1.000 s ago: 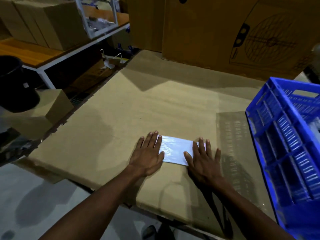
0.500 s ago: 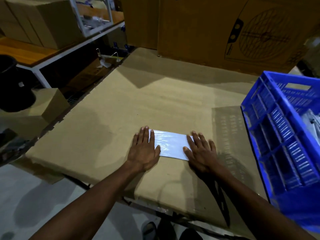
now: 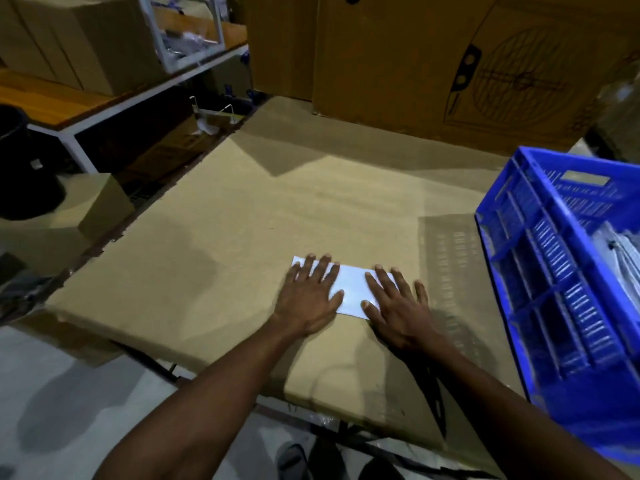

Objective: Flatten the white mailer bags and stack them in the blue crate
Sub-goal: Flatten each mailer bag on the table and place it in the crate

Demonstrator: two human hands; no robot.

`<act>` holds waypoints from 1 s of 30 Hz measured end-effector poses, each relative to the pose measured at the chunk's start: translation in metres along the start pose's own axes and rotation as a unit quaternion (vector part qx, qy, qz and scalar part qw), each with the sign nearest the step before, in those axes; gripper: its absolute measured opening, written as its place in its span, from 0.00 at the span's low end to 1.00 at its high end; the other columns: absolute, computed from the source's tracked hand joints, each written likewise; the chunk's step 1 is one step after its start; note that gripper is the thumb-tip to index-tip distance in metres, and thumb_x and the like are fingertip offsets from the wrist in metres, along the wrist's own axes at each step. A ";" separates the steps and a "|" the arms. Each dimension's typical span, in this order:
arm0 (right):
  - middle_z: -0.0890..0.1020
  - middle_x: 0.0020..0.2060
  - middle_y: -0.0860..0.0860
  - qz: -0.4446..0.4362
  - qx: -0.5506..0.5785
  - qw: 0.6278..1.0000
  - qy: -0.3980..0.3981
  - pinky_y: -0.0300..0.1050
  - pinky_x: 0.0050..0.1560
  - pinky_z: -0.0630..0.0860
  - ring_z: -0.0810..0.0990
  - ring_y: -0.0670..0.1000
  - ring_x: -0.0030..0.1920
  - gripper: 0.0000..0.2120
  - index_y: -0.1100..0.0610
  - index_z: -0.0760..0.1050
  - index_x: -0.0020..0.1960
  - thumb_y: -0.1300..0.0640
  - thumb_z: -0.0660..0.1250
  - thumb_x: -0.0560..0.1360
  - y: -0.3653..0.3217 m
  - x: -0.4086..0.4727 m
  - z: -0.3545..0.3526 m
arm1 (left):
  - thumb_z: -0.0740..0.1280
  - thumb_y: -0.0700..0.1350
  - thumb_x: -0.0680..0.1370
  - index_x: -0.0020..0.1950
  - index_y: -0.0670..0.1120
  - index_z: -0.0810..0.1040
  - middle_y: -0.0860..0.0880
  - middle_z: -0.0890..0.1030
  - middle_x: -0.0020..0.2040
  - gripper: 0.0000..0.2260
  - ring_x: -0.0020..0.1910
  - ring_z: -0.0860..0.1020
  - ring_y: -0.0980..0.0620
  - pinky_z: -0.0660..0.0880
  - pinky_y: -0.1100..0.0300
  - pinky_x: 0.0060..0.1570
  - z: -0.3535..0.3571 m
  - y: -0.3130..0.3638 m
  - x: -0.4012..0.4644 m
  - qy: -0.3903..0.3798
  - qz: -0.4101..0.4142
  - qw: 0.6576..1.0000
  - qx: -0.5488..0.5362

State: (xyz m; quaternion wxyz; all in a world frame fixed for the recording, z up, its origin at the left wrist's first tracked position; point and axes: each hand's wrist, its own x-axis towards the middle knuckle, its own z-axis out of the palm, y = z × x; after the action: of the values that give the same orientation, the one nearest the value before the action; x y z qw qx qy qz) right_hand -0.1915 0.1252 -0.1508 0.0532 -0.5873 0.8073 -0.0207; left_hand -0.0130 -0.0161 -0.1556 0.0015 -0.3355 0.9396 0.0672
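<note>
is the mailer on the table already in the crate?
No, the white mailer bag lies on the cardboard-covered table under both flat hands, left of the blue crate.

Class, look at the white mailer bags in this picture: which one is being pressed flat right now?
The mailer bag on the cardboard sheet, under the left hand and right hand, both flat on it. The other bags lie untouched inside the blue crate.

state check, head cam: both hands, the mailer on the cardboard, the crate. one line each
left hand: open, fingers straight, pressing flat on the mailer's left end
right hand: open, fingers spread, pressing flat on the mailer's right end
white mailer bag: lying flat on the cardboard sheet, pinned under both hands, not yet in the crate
blue crate: upright at the right, open top, pale bags already inside
</note>
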 end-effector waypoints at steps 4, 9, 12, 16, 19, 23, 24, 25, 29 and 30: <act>0.39 0.79 0.43 0.012 0.010 0.999 -0.035 0.72 0.72 0.40 0.37 0.52 0.79 0.34 0.43 0.41 0.80 0.31 0.38 0.78 -0.001 0.005 -0.003 | 0.34 0.66 0.76 0.84 0.53 0.47 0.52 0.45 0.84 0.38 0.82 0.45 0.45 0.45 0.45 0.79 -0.004 -0.036 -0.020 0.002 -0.048 0.999 0.007; 0.54 0.80 0.53 -0.083 -0.059 0.995 0.020 0.78 0.69 0.43 0.50 0.60 0.79 0.37 0.55 0.56 0.79 0.32 0.44 0.79 -0.033 0.017 -0.010 | 0.32 0.66 0.75 0.84 0.53 0.43 0.52 0.42 0.84 0.38 0.82 0.41 0.46 0.43 0.44 0.78 -0.006 -0.035 -0.021 -0.009 -0.054 0.998 0.010; 0.43 0.80 0.43 -0.118 -0.006 0.993 -0.019 0.71 0.72 0.37 0.39 0.51 0.79 0.35 0.48 0.43 0.81 0.32 0.39 0.79 -0.061 0.032 -0.006 | 0.31 0.66 0.74 0.83 0.53 0.43 0.51 0.42 0.84 0.39 0.82 0.42 0.46 0.42 0.43 0.79 -0.006 -0.036 -0.021 -0.014 -0.053 0.998 0.012; 0.40 0.79 0.42 -0.084 0.026 0.996 -0.032 0.63 0.76 0.41 0.39 0.49 0.79 0.40 0.41 0.39 0.80 0.25 0.36 0.73 -0.048 0.033 0.004 | 0.32 0.67 0.74 0.84 0.53 0.44 0.51 0.43 0.84 0.40 0.82 0.42 0.46 0.42 0.42 0.78 -0.005 -0.036 -0.022 -0.013 -0.056 0.998 0.005; 0.39 0.80 0.48 -0.047 0.034 0.998 -0.034 0.60 0.77 0.41 0.39 0.51 0.79 0.48 0.43 0.37 0.79 0.19 0.37 0.67 -0.022 0.022 0.000 | 0.35 0.65 0.77 0.84 0.52 0.44 0.50 0.43 0.84 0.36 0.82 0.41 0.45 0.42 0.41 0.78 -0.003 -0.035 -0.022 -0.014 -0.054 0.998 0.011; 0.39 0.79 0.48 -0.039 0.035 0.998 -0.040 0.70 0.71 0.38 0.37 0.54 0.79 0.52 0.44 0.36 0.79 0.17 0.41 0.64 -0.011 0.010 -0.007 | 0.42 0.63 0.82 0.84 0.52 0.42 0.50 0.41 0.84 0.31 0.82 0.40 0.45 0.41 0.39 0.77 -0.004 -0.040 -0.017 -0.024 -0.036 0.999 0.019; 0.43 0.80 0.49 -0.068 0.031 0.997 -0.004 0.72 0.71 0.41 0.41 0.55 0.80 0.49 0.45 0.43 0.80 0.19 0.43 0.67 -0.012 0.008 -0.007 | 0.41 0.63 0.82 0.84 0.53 0.42 0.51 0.41 0.84 0.32 0.82 0.40 0.45 0.41 0.39 0.77 -0.004 -0.042 -0.013 -0.024 -0.027 0.999 0.018; 0.50 0.80 0.50 -0.103 0.035 0.994 0.029 0.74 0.71 0.46 0.47 0.56 0.80 0.44 0.47 0.52 0.79 0.22 0.45 0.71 -0.013 0.006 -0.007 | 0.41 0.63 0.81 0.84 0.53 0.42 0.51 0.42 0.84 0.32 0.82 0.40 0.45 0.41 0.39 0.77 -0.005 -0.044 -0.010 -0.027 -0.017 0.999 0.022; 0.70 0.73 0.51 -0.174 0.097 0.976 0.092 0.69 0.66 0.64 0.67 0.57 0.74 0.19 0.48 0.72 0.62 0.38 0.59 0.77 -0.021 0.007 -0.002 | 0.42 0.63 0.83 0.84 0.52 0.44 0.51 0.42 0.84 0.31 0.82 0.41 0.46 0.42 0.38 0.77 -0.007 -0.044 -0.006 -0.027 -0.011 0.999 0.022; 0.73 0.71 0.51 -0.177 0.101 0.972 0.115 0.68 0.65 0.67 0.70 0.58 0.72 0.14 0.48 0.74 0.58 0.43 0.60 0.77 -0.022 0.008 -0.002 | 0.39 0.64 0.81 0.84 0.51 0.45 0.50 0.42 0.84 0.33 0.82 0.41 0.46 0.43 0.37 0.77 -0.007 -0.042 -0.007 -0.013 -0.010 1.000 0.023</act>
State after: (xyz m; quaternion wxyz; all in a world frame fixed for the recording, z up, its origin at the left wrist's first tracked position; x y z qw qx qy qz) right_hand -0.1728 0.1108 -0.1474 0.0145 -0.7061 0.6852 -0.1783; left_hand 0.0198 -0.0449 -0.1532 0.0224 -0.3439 0.9374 0.0497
